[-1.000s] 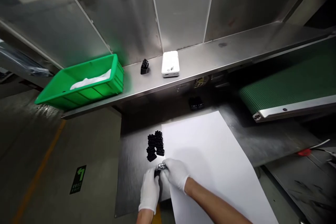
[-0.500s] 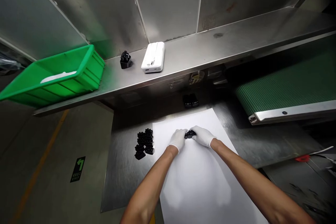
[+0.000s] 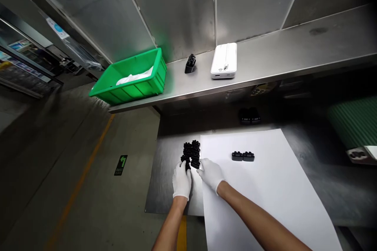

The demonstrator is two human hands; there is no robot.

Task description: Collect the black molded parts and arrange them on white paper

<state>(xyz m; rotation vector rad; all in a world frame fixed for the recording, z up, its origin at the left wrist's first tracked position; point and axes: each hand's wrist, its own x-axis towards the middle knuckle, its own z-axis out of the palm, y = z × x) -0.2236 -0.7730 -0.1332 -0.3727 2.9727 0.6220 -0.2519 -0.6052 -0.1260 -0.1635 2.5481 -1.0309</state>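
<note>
Smooth metal table [image 3: 163,180] bears knobbly black blocks [image 3: 195,153], left fingers [image 3: 183,165] pinching one, right fingers [image 3: 204,161] parted.

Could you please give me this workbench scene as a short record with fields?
Left hand: white-gloved, fingers at the near end of the black part cluster
Right hand: white-gloved, fingertips beside the cluster's right edge; contact unclear
Cluster place: bare metal table, left of the white sheet
On sheet: two black parts, side by side
Shelf: green bin holding white material; black piece; white device
Far right: green ribbed belt
</note>
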